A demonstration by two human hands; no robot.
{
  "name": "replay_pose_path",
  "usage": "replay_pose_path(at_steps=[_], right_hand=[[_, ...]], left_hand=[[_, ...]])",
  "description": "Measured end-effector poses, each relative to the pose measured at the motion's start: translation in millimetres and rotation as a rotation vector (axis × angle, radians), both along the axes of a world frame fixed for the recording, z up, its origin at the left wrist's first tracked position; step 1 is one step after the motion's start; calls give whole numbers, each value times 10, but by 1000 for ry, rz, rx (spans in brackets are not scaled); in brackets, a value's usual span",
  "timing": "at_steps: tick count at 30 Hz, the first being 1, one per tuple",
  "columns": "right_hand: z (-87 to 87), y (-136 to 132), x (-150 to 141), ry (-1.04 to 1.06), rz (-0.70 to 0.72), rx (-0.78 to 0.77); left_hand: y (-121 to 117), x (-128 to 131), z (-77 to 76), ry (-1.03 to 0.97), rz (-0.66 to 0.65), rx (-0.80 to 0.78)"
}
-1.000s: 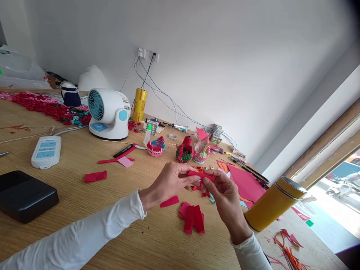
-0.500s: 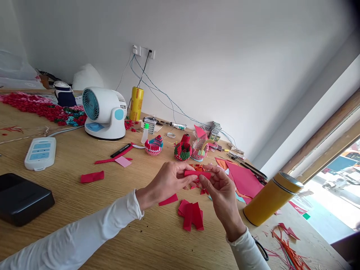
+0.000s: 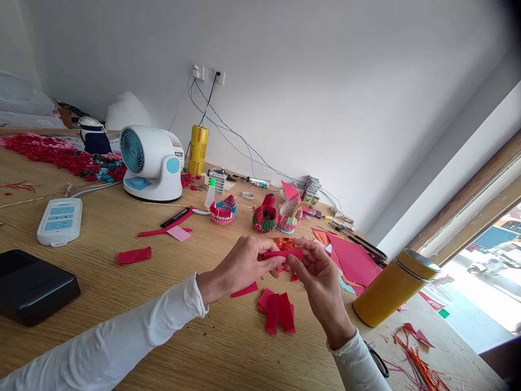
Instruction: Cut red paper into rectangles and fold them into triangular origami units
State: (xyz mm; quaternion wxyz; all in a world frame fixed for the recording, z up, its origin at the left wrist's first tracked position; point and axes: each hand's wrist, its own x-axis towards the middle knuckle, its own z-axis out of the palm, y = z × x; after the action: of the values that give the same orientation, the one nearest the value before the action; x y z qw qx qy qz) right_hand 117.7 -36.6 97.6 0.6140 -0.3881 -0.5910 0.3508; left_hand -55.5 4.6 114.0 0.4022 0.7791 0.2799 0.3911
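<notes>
Between my two hands a narrow red paper strip, lengthwise folded by its look, is held level above the table. My left hand pinches its left end between thumb and fingers. At the other end, my right hand is closed on the strip, thumb in front and fingers behind. Below them lies a small pile of red paper rectangles, and a single red piece is partly covered by my left hand. Orange and red folded bits show behind the strip, mostly hidden.
Folded-paper baskets stand beyond my hands. A yellow flask is at the right, near scissors and paper scraps. On the left are a white fan, a power strip and a black box. Red sheets lie at right.
The strip looked wider a second ago and now shows as a narrower band, tilted slightly toward me. Both hands keep their grip. The whole view has shifted a little.
</notes>
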Motion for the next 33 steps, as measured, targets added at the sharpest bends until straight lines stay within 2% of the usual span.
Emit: replay_pose_path(at_steps=[12,20,28,33], right_hand=[[-11,14,-4,14,8,-11],[-19,22,0,41,32,-5],[11,-1,-31,47,48,-30],[2,-6,-31,47,28,1]], left_hand=[[-25,20,-46,122,138,191],[-18,25,-20,37,24,-3],[-28,10,-32,170,130,185],[-24,14,-41,167,133,167]])
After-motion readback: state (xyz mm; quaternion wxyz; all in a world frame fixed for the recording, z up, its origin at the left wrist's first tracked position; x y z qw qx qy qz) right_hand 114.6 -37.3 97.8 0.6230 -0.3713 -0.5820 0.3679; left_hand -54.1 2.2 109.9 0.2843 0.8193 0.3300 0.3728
